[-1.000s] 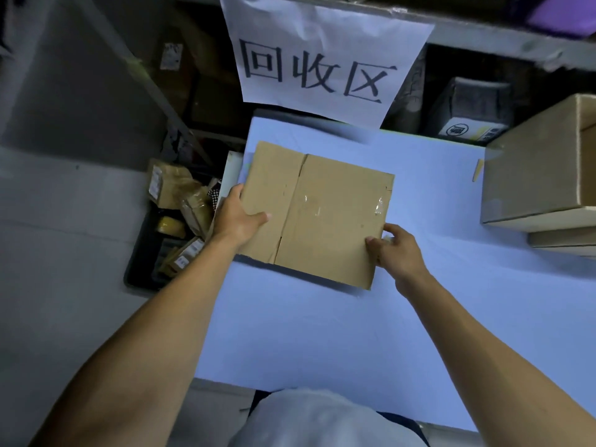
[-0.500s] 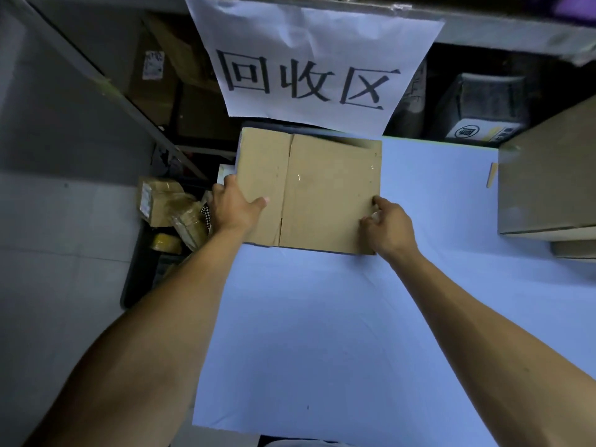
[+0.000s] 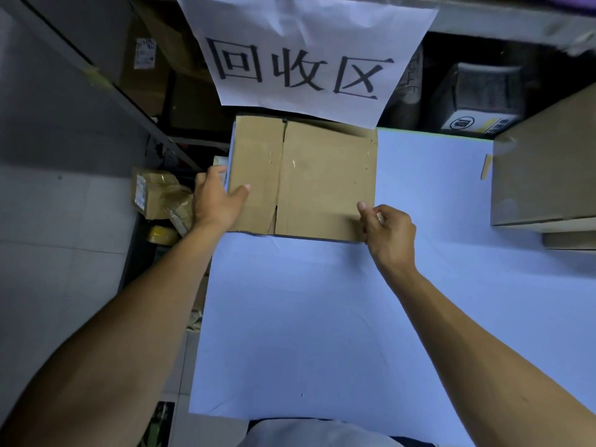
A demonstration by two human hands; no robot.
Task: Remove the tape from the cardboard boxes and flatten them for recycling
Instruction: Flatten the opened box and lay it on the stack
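Hands (image 3: 219, 201) on cardboard (image 3: 322, 175), blue tabletop (image 3: 322, 317).

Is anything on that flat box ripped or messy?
Yes. The flattened box has a torn split at its near edge along the fold, and shiny tape bits remain on top.

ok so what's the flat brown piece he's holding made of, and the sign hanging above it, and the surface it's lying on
Flat brown folded box: looks like matte cardboard, with crease lines and a few shiny patches, probably clear tape residue. White hanging sign with black characters: thin paper, judging by its wrinkles and curling edges. Pale blue table surface: smooth and matte with faint creases, perhaps paper or thin sheet; I can't tell which.
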